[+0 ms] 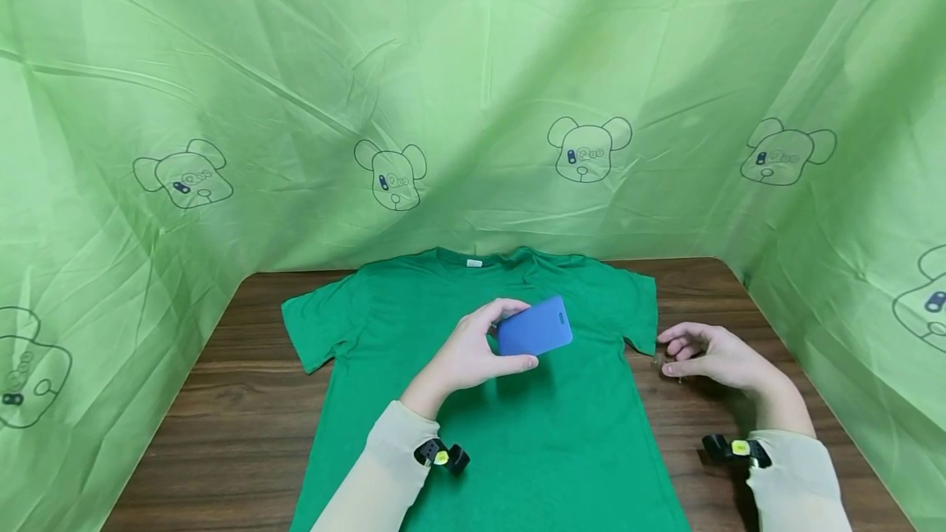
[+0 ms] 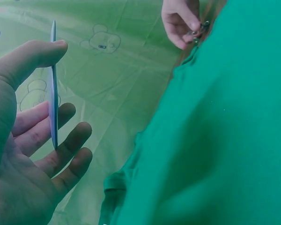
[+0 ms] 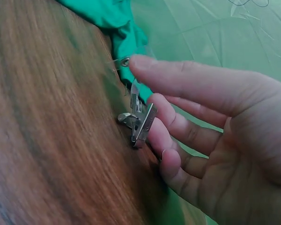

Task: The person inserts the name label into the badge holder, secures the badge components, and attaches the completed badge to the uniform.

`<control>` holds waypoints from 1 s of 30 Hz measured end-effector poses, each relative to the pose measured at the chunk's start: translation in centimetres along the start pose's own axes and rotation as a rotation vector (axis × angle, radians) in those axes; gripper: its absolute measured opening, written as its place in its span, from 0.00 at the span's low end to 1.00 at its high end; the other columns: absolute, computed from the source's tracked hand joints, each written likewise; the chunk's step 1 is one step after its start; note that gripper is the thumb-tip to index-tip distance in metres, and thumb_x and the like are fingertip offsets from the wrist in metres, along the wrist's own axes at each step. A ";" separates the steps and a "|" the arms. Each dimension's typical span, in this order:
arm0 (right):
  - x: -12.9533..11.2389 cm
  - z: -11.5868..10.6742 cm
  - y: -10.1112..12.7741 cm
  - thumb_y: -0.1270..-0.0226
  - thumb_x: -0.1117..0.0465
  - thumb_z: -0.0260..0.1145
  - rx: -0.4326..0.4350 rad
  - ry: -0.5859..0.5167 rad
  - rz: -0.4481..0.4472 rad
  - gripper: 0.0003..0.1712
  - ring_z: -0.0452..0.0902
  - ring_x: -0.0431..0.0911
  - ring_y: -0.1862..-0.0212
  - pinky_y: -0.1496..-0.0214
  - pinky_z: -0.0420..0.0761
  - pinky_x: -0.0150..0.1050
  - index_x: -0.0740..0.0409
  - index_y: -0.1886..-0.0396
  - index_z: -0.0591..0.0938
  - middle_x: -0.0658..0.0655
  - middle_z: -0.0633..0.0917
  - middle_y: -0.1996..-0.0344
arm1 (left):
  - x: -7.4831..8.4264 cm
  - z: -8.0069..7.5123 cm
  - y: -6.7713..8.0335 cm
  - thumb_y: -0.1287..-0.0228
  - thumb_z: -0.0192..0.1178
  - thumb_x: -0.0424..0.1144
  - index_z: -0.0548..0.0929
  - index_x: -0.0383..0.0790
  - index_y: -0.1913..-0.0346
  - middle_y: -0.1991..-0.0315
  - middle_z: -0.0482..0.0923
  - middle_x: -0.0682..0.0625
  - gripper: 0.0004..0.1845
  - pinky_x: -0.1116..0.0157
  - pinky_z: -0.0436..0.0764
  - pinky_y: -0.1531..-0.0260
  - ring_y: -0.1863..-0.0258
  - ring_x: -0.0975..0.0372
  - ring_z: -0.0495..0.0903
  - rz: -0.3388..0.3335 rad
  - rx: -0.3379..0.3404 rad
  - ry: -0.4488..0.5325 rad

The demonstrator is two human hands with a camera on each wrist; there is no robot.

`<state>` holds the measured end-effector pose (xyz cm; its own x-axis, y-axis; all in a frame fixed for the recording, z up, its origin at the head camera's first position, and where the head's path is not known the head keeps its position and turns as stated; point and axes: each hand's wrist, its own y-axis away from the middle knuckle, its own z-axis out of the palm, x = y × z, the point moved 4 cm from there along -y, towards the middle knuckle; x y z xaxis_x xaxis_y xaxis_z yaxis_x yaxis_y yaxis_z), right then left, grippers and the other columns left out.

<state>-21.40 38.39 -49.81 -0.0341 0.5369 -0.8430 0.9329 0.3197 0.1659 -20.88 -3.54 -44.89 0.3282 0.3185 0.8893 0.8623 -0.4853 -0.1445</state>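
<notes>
A green T-shirt [image 1: 517,433] lies flat, front up, on a brown wooden table [image 1: 222,433]. My left hand [image 1: 513,337] hovers over the shirt's chest and grips a flat blue card holder [image 1: 535,327] between thumb and fingers. In the left wrist view the card holder [image 2: 53,93] shows edge-on in my left hand [image 2: 61,93]. My right hand [image 1: 668,355] rests on the table just right of the shirt's right sleeve [image 1: 639,310]. Its thumb and curled fingers [image 3: 168,136] pinch a small metal badge clip [image 3: 139,121] that touches the wood.
Green plastic sheeting [image 1: 473,89] printed with bear faces walls the table at the back and on both sides. Bare wood shows left and right of the shirt. A small black device is strapped to each of the beige sleeves [image 1: 369,483].
</notes>
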 end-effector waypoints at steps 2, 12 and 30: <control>-0.1 0.1 0.0 0.34 0.63 0.82 -0.013 0.000 -0.002 0.26 0.83 0.45 0.57 0.55 0.85 0.35 0.69 0.41 0.84 0.62 0.86 0.55 | -0.1 0.0 0.0 0.39 0.82 0.53 0.78 0.60 0.26 0.32 0.80 0.57 0.39 0.43 0.83 0.42 0.41 0.57 0.80 -0.001 -0.001 -0.001; -0.6 0.2 -0.1 0.23 0.64 0.74 -0.043 0.031 -0.034 0.13 0.87 0.46 0.62 0.59 0.88 0.38 0.68 0.47 0.86 0.61 0.89 0.60 | -0.1 0.1 0.0 0.39 0.81 0.55 0.78 0.61 0.27 0.35 0.81 0.57 0.38 0.45 0.84 0.46 0.45 0.56 0.79 -0.016 -0.015 0.002; -2.6 0.0 0.1 0.18 0.59 0.70 0.077 0.035 -0.093 0.17 0.87 0.46 0.55 0.57 0.87 0.40 0.64 0.38 0.86 0.62 0.90 0.51 | -0.3 0.1 0.0 0.38 0.80 0.56 0.77 0.62 0.26 0.36 0.81 0.57 0.38 0.54 0.84 0.53 0.47 0.57 0.79 -0.021 -0.009 -0.016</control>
<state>-21.27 37.05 -47.63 -0.1326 0.5354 -0.8341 0.9498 0.3093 0.0475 -20.96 -3.57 -45.23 0.3163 0.3412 0.8852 0.8654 -0.4861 -0.1219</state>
